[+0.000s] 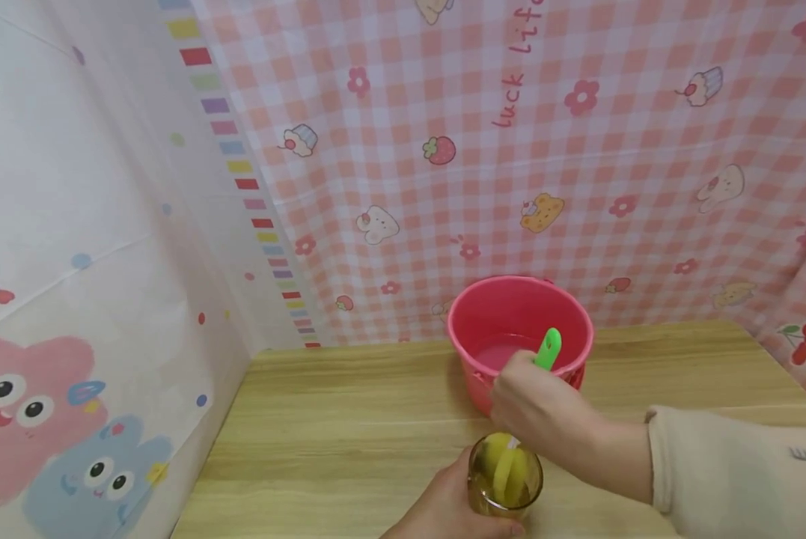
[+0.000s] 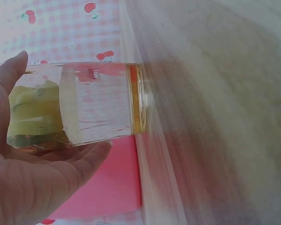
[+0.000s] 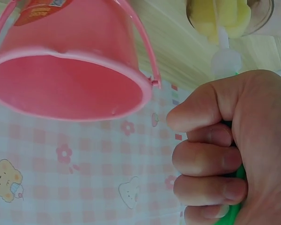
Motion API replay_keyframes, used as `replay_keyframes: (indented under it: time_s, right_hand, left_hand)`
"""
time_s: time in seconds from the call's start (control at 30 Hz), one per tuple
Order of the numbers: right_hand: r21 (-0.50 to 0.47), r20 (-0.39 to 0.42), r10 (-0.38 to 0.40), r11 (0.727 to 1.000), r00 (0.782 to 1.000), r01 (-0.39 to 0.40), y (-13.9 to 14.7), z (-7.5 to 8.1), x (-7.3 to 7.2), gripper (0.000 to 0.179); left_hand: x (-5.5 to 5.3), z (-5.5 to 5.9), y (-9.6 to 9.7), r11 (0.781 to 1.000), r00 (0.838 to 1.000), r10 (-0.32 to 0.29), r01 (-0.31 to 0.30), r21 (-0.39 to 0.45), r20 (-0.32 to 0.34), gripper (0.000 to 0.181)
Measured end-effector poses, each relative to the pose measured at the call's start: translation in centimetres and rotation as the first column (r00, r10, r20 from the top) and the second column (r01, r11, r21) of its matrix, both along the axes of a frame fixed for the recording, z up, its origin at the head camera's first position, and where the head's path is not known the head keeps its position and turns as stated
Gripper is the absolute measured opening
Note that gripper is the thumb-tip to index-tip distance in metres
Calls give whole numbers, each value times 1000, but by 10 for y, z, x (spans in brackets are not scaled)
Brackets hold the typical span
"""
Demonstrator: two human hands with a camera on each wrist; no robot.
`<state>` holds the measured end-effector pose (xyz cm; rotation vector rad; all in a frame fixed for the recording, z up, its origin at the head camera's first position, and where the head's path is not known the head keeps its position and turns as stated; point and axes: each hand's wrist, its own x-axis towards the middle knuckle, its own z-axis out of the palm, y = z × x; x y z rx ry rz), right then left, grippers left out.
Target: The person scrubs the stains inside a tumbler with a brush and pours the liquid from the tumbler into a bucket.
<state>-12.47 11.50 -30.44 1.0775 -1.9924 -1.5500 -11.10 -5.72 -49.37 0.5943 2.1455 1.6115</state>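
Observation:
My left hand (image 1: pixel 453 503) grips an amber-tinted drinking glass (image 2: pixel 100 103) round its side, thumb on one side and fingers on the other. In the left wrist view the base of the glass meets or nearly meets the tabletop. Inside its upper part sits the yellow sponge head (image 2: pixel 35 110) of a cup brush. The brush's green handle (image 1: pixel 548 349) is held in my right hand (image 1: pixel 544 408), with the fingers curled round it above the glass. A white neck (image 3: pixel 226 61) joins handle and sponge. How deep the sponge reaches is plain in the left wrist view: about the upper half.
A pink bucket (image 1: pixel 517 314) stands just behind the hands, with some liquid apparently in its bottom and its handle lowered. The wood-grain table (image 1: pixel 328 419) ends at a pink checked cloth (image 1: pixel 403 180) behind and a white patterned cloth (image 1: pixel 126 292) on the left.

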Motion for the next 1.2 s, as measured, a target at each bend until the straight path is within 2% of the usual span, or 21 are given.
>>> replay_keyframes:
  time_s: [0.13,0.33,0.47,0.77,0.93,1.2]
  right_hand:
    - [3,13,-19,1000,1000,19,5,-1,-1,30]
    - [-23,32,-14,1000,999,15,13,-3,1,32]
    - [-60,21,4,998,1000,-3,17,-4,3,36]
    - [-44,26,-26,999,999,27,23,-2,11,38]
    - [-70,43,-24,997,999,27,24,2,17,41]
    - [-57,30,15,998,999,-14,16,4,23,35]
  left_hand:
    - [-1,2,1,1000,1000,8,-7,-28,24,84]
    - [-2,2,1,1000,999,-4,4,-8,33,82]
    - [0,2,0,1000,1000,7,-6,-19,11,84]
    - [2,1,0,1000,1000,6,-7,-22,-19,87]
    - [1,2,1,1000,1000,6,-6,-23,24,85]
    - [0,1,1,1000,1000,-5,5,20,28,83]
